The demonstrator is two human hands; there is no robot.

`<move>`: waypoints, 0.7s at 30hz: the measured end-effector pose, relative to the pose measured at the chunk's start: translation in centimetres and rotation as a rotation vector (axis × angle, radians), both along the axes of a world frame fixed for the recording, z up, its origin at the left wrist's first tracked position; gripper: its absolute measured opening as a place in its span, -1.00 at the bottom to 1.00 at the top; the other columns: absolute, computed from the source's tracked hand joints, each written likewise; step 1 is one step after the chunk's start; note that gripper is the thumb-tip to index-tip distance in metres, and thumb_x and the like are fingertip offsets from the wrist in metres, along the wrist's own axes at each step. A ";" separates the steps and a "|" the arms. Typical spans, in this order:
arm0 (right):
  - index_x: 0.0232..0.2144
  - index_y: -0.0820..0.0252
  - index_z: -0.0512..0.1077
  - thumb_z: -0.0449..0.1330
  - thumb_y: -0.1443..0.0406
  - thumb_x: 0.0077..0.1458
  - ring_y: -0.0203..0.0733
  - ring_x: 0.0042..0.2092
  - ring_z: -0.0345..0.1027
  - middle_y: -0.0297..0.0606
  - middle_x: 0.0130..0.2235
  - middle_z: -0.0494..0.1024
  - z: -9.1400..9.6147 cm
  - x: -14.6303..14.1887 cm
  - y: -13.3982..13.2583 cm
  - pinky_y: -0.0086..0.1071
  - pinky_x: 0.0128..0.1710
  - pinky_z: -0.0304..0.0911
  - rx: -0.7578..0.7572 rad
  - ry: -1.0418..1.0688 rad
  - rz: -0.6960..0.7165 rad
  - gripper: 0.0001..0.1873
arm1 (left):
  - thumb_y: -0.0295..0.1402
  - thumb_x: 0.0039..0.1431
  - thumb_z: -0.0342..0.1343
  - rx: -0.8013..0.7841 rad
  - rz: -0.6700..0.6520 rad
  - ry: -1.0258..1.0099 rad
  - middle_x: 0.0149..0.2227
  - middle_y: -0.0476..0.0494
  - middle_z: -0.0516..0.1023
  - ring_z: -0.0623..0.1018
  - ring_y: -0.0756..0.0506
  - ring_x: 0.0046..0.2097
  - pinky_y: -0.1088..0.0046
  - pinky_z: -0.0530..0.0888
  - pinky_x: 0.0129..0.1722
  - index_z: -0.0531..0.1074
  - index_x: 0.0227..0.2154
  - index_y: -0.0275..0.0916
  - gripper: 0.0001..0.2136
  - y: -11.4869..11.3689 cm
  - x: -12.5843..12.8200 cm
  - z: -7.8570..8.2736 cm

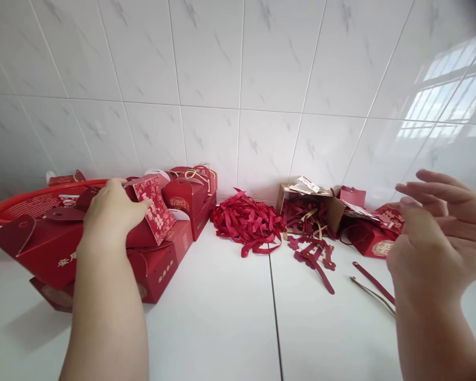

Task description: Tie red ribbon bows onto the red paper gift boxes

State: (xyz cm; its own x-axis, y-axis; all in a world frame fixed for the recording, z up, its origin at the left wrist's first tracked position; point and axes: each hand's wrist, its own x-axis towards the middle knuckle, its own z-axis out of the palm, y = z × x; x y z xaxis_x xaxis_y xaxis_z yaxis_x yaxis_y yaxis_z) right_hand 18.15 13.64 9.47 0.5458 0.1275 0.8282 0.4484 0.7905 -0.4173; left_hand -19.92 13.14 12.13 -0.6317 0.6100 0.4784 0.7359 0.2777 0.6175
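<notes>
The person's left hand gripped a small patterned box, its thumb against the near side; the fingers behind were hidden, so how they pressed could not be told. The box stood tilted at the top of a cluster of red boxes on the left of the desk, just right of an orange-red basket. The right hand held nothing: its palm was turned up, its fingers loosely spread and slightly curled, raised over the desk's right side.

Judging by the arrangement, the work was partly done. The red boxes were folded into shape and piled on one another, and a cord handle was fitted to one at the back. The patterned box had not yet been let go.

Much material lay apart from the boxes: a tangled heap of red ribbon at the middle, a carton on its side full of dark red strips, more studded straps before it, and two separate strips near the right hand. Another red box sat beyond that hand, partly covered.
</notes>
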 end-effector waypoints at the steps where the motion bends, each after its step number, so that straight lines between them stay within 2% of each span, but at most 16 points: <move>1: -0.40 0.10 0.55 0.18 0.50 -0.12 0.06 -0.04 0.41 -0.18 -0.20 0.54 -0.1 0.0 0.0 -0.01 -0.16 0.32 0.017 0.006 0.017 -0.74 | -0.24 -0.25 0.34 0.033 0.004 -0.020 0.00 -0.52 0.40 0.32 -0.66 0.09 -0.25 0.30 -0.05 0.25 -0.08 -0.28 -0.37 0.2 -0.1 -0.2; 5: -0.42 0.11 0.56 0.19 0.51 -0.17 0.06 -0.11 0.44 -0.17 -0.21 0.55 -0.3 -0.2 0.4 -0.02 -0.19 0.32 0.072 0.019 0.084 -0.73 | -0.24 -0.31 0.38 0.168 0.007 -0.126 -0.07 -0.37 0.44 0.30 -0.60 0.12 -0.29 0.24 -0.01 0.22 -0.06 -0.22 -0.31 1.2 -0.2 -1.0; 8: -0.42 0.11 0.56 0.22 0.49 -0.18 0.04 -0.14 0.45 -0.17 -0.22 0.55 -0.3 -0.5 0.4 -0.03 -0.19 0.33 0.068 0.014 0.103 -0.75 | -0.26 -0.18 0.30 0.281 0.016 -0.093 -0.13 -0.29 0.47 0.37 -0.49 0.08 -0.21 0.27 0.01 0.27 -0.03 -0.26 -0.41 1.7 -0.2 -1.2; 11: -0.43 0.12 0.55 0.21 0.49 -0.16 0.04 -0.11 0.44 -0.17 -0.25 0.54 -0.5 -0.9 0.3 -0.04 -0.17 0.34 0.065 -0.001 0.126 -0.77 | -0.30 -0.04 0.21 0.414 -0.049 0.007 -0.21 -0.25 0.53 0.50 -0.31 -0.07 -0.02 0.37 -0.01 0.27 0.04 -0.34 -0.45 2.0 0.6 -1.0; 14: -0.37 0.11 0.55 0.22 0.47 -0.10 0.00 -0.14 0.46 -0.19 -0.28 0.55 -0.8 -1.5 0.0 -0.04 -0.13 0.35 -0.005 -0.017 0.162 -0.77 | -0.37 -0.01 0.20 0.521 -0.282 -0.075 -0.24 -0.20 0.56 0.54 -0.16 -0.23 0.18 0.47 -0.14 0.23 0.07 -0.31 -0.45 2.3 2.7 -0.8; 17: -0.21 0.10 0.51 0.22 0.41 -0.01 -0.05 -0.16 0.47 -0.20 -0.24 0.57 -1.4 -2.2 -0.1 -0.05 -0.07 0.34 -0.158 -0.093 0.310 -0.74 | -0.44 -0.07 0.23 0.560 -0.622 -0.338 -0.26 -0.13 0.56 0.56 -0.10 -0.26 0.36 0.50 -0.26 0.21 0.07 -0.23 -0.42 2.5 6.0 -0.8; 19: -0.08 0.07 0.44 0.22 0.35 0.03 -0.05 -0.06 0.44 -0.19 -0.15 0.56 -1.9 -2.6 0.1 -0.07 -0.03 0.33 -0.262 -0.179 0.421 -0.65 | -0.46 -0.12 0.26 0.495 -0.808 -0.554 -0.34 -0.05 0.54 0.57 -0.08 -0.31 0.40 0.51 -0.32 0.21 0.08 -0.19 -0.37 2.4 8.5 -0.9; 21: 0.06 -0.01 0.32 0.25 0.31 0.03 -0.05 0.06 0.35 -0.18 0.00 0.48 -2.2 -3.0 0.3 -0.07 0.03 0.30 -0.330 -0.246 0.464 -0.49 | -0.45 -0.14 0.29 0.409 -0.965 -0.706 -0.39 -0.01 0.52 0.56 -0.07 -0.35 0.42 0.50 -0.35 0.21 0.09 -0.17 -0.34 2.0 10.9 -1.0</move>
